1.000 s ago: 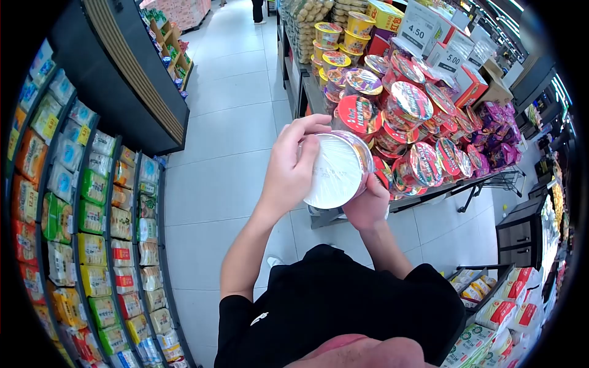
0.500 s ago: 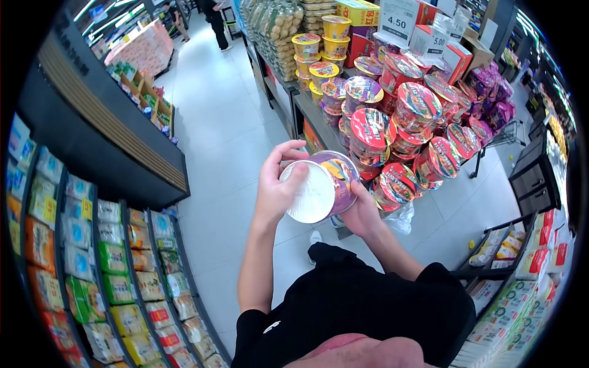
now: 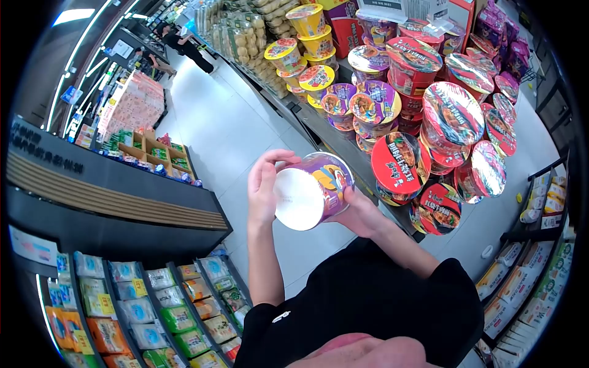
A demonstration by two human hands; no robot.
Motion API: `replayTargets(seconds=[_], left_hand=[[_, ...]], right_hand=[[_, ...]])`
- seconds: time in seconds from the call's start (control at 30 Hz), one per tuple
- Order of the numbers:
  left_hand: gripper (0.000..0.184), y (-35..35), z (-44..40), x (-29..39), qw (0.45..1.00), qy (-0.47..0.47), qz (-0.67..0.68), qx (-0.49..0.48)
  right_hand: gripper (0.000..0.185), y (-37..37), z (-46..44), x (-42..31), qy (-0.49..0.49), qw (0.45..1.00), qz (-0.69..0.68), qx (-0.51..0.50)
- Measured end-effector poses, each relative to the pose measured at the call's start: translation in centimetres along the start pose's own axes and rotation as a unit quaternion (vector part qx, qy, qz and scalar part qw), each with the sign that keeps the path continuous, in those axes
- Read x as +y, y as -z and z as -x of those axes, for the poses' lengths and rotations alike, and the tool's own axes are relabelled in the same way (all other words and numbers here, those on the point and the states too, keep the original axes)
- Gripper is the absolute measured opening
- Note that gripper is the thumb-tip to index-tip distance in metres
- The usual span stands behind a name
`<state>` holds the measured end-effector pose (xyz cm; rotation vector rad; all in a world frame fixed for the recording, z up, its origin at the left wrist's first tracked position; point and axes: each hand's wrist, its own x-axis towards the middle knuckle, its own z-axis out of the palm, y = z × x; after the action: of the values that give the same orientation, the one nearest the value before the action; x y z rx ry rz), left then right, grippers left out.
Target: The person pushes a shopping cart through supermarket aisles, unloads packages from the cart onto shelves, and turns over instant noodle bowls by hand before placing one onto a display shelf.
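Note:
A purple instant noodle cup (image 3: 334,184) is tipped on its side between my hands, its plain white base turned toward me. My left hand (image 3: 265,187) holds it at the base end, with some fingertips hidden behind the cup. On the other side, my right hand (image 3: 362,211) grips the lid end, thumb along the printed wall; its other fingers are mostly hidden. Closest to the right hand are red-lidded noodle cups (image 3: 399,164) in the display, with purple-lidded cups (image 3: 375,102) and yellow cups (image 3: 305,20) stacked farther back.
The display table's dark edge (image 3: 331,150) runs diagonally ahead of me. Bagged round goods (image 3: 245,40) fill its far left. A shelf of packaged food (image 3: 178,319) stands at lower left, beside a dark partition (image 3: 116,184). Another person (image 3: 187,49) is up the aisle.
My view has swung to the right and nearer the display, so its cups look larger. Both hands still hold the cup, and its white base has turned slightly.

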<state>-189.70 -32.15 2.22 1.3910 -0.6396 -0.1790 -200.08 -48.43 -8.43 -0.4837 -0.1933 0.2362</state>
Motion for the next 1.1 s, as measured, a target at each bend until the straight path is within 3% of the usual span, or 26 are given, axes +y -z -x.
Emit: replayTargets(seconds=[0.1, 0.17, 0.37, 0.5, 0.53, 0.57, 0.6, 0.63, 0.7, 0.77, 0.83, 0.93, 1.03, 1.1], left_hand=[[0.049, 1.5, -2.1, -3.0, 0.999, -0.017, 0.030, -0.024], [0.051, 2.8, -3.2, -5.6, 0.998, -0.024, 0.041, -0.032], [0.053, 5.9, -8.0, -11.4, 0.982, -0.127, 0.074, -0.119], [0.049, 9.2, -13.1, -13.9, 0.973, -0.164, -0.001, -0.163], [0.042, 10.9, -14.5, -14.7, 0.968, -0.147, 0.024, -0.201], [0.042, 12.2, -16.1, -15.1, 0.966, -0.145, 0.039, -0.210], [0.040, 13.3, -17.6, -15.0, 0.965, -0.121, 0.022, -0.232], [0.040, 14.3, -19.1, -15.0, 0.963, -0.095, 0.006, -0.253], [0.046, 15.0, -22.5, -15.8, 0.950, -0.085, 0.007, -0.301], [0.062, 13.0, -25.1, -16.9, 0.944, -0.109, -0.013, -0.312], [0.082, 10.3, -26.6, -19.1, 0.947, -0.063, 0.010, -0.314], [0.093, 6.9, -27.9, -21.4, 0.940, -0.172, -0.111, -0.273], [0.094, 4.4, -27.9, -23.2, 0.952, -0.119, -0.058, -0.277], [0.099, 3.6, -27.5, -24.4, 0.950, -0.114, -0.044, -0.289]], right_hand=[[0.072, 0.7, -1.3, -0.6, 0.021, 1.000, -0.006, 0.015], [0.068, 1.0, -1.9, -0.3, 0.050, 0.996, 0.017, 0.077], [0.068, 2.1, -5.1, -0.9, 0.050, 0.983, 0.052, 0.169], [0.070, 1.3, -10.3, -0.5, 0.125, 0.946, 0.148, 0.259], [0.071, 0.8, -12.0, -0.9, 0.160, 0.923, 0.233, 0.263], [0.072, 0.8, -13.7, -1.6, 0.192, 0.890, 0.319, 0.265], [0.074, 1.6, -15.3, -2.2, 0.234, 0.799, 0.480, 0.275], [0.074, 1.5, -16.7, -3.3, 0.233, 0.790, 0.487, 0.291], [0.075, 0.4, -19.5, -5.4, 0.206, 0.519, 0.777, 0.291], [0.076, 0.2, -22.4, -7.0, 0.177, 0.388, 0.836, 0.346], [0.078, 0.4, -24.0, -8.6, 0.128, 0.289, 0.872, 0.375], [0.079, 1.3, -25.5, -10.1, 0.048, 0.190, 0.890, 0.411], [0.078, 3.0, -26.0, -10.0, -0.025, 0.126, 0.894, 0.430], [0.078, 3.6, -26.3, -9.7, -0.018, 0.132, 0.880, 0.457]])
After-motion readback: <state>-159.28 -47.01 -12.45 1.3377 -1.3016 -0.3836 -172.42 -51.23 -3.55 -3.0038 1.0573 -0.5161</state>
